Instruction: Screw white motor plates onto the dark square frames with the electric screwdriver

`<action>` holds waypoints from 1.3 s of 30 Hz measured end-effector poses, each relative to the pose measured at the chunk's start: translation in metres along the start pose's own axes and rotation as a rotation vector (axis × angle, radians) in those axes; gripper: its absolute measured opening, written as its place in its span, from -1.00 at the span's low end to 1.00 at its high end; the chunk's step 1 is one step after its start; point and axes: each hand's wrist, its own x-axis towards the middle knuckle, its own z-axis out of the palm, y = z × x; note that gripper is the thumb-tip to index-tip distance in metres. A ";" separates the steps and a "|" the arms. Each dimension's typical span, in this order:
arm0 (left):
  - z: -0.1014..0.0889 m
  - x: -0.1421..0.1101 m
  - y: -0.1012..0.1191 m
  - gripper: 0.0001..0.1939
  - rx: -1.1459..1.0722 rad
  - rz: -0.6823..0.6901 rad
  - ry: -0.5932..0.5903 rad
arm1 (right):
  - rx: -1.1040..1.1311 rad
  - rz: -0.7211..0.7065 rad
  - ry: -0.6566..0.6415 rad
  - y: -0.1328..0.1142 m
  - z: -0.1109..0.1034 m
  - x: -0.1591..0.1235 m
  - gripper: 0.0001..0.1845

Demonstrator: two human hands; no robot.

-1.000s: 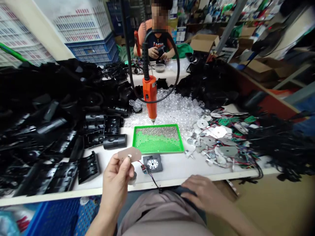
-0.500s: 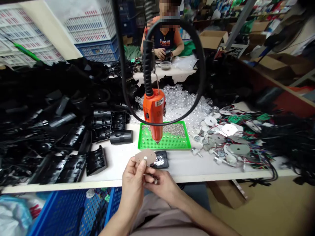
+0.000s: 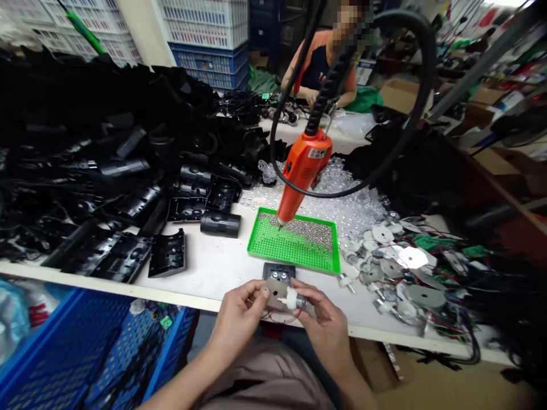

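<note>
My left hand (image 3: 240, 316) pinches a thin grey metal plate (image 3: 273, 290) at the table's front edge. My right hand (image 3: 325, 324) holds a small grey motor with a white tip (image 3: 294, 299) against that plate; thin red and black wires hang below. Just behind my hands lies a small dark square block (image 3: 278, 274) with shiny studs. An orange electric screwdriver (image 3: 302, 171) hangs tilted on a black cable, its tip over the green screw tray (image 3: 294, 246).
Black plastic housings (image 3: 128, 188) are heaped over the table's left side. Clear lenses (image 3: 350, 205) lie behind the tray; metal plates, green boards and wires (image 3: 405, 262) spread to the right. A blue crate (image 3: 85, 353) stands under the table. Another person (image 3: 325, 62) works opposite.
My right hand came up from my lap and now holds a small motor to the plate. My left hand dropped lower with the plate. The view shifted and the hanging screwdriver now tilts.
</note>
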 end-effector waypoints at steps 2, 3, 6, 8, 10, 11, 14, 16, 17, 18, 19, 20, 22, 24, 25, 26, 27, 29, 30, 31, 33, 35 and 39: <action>0.005 -0.001 -0.001 -0.62 -0.008 -0.013 -0.031 | -0.028 -0.004 0.005 0.003 0.004 0.004 -0.81; 0.007 -0.001 -0.001 -0.62 -0.006 -0.013 -0.034 | -0.063 -0.023 0.011 0.003 0.005 0.005 -0.81; 0.008 -0.004 -0.001 -0.62 -0.001 -0.003 -0.033 | -0.218 -0.143 -0.047 -0.003 0.001 0.007 -0.77; 0.008 -0.006 -0.001 -0.62 -0.012 -0.001 -0.041 | -0.346 -0.294 -0.120 -0.009 -0.001 0.008 -0.69; 0.007 -0.009 -0.003 -0.63 -0.022 0.002 -0.055 | -0.471 -0.465 -0.146 -0.013 -0.003 0.008 -0.60; 0.006 -0.010 -0.003 -0.64 -0.027 0.005 -0.062 | -0.513 -0.531 -0.145 -0.014 -0.003 0.009 -0.59; 0.006 -0.011 -0.007 -0.66 -0.094 -0.010 -0.101 | -0.508 -0.538 -0.192 -0.017 -0.003 0.013 -0.60; 0.007 -0.009 -0.009 -0.63 -0.204 -0.072 -0.141 | -0.462 -0.483 -0.247 -0.017 -0.003 0.017 -0.61; 0.008 -0.007 -0.011 -0.60 -0.262 -0.118 -0.159 | -0.451 -0.467 -0.266 -0.016 -0.004 0.018 -0.61; 0.008 -0.005 -0.012 -0.55 -0.312 -0.163 -0.175 | -0.451 -0.461 -0.277 -0.015 -0.004 0.019 -0.60; 0.009 -0.004 -0.013 -0.51 -0.349 -0.201 -0.187 | -0.459 -0.457 -0.285 -0.013 -0.004 0.019 -0.58; 0.009 -0.002 -0.014 -0.47 -0.375 -0.227 -0.193 | -0.468 -0.451 -0.294 -0.011 -0.004 0.019 -0.57; 0.009 0.000 -0.016 -0.44 -0.401 -0.250 -0.190 | -0.484 -0.449 -0.309 -0.007 -0.004 0.016 -0.56; 0.009 0.000 -0.019 -0.47 -0.413 -0.252 -0.173 | -0.534 -0.473 -0.309 -0.005 -0.003 0.011 -0.57; 0.009 0.000 -0.020 -0.49 -0.416 -0.252 -0.162 | -0.577 -0.490 -0.303 -0.004 -0.003 0.008 -0.58; 0.009 -0.001 -0.022 -0.50 -0.418 -0.252 -0.151 | -0.627 -0.509 -0.298 -0.004 -0.003 0.006 -0.58; 0.009 -0.002 -0.023 -0.51 -0.419 -0.251 -0.142 | -0.676 -0.524 -0.300 -0.005 -0.003 0.003 -0.57; 0.010 -0.004 -0.025 -0.53 -0.419 -0.253 -0.128 | -0.756 -0.543 -0.331 -0.007 -0.004 -0.003 -0.55; 0.011 -0.004 -0.025 -0.53 -0.415 -0.251 -0.121 | -0.784 -0.547 -0.343 -0.008 -0.004 -0.005 -0.53; 0.012 -0.005 -0.025 -0.54 -0.409 -0.246 -0.113 | -0.808 -0.548 -0.349 -0.010 -0.005 -0.007 -0.51; 0.013 -0.005 -0.024 -0.56 -0.399 -0.229 -0.106 | -0.851 -0.542 -0.335 -0.014 -0.006 -0.009 -0.46; 0.014 -0.004 -0.021 -0.59 -0.398 -0.213 -0.116 | -0.876 -0.546 -0.309 -0.017 -0.008 -0.007 -0.41; 0.017 0.006 -0.012 -0.62 -0.447 -0.145 -0.202 | -0.826 -0.548 -0.351 -0.017 -0.016 0.016 -0.34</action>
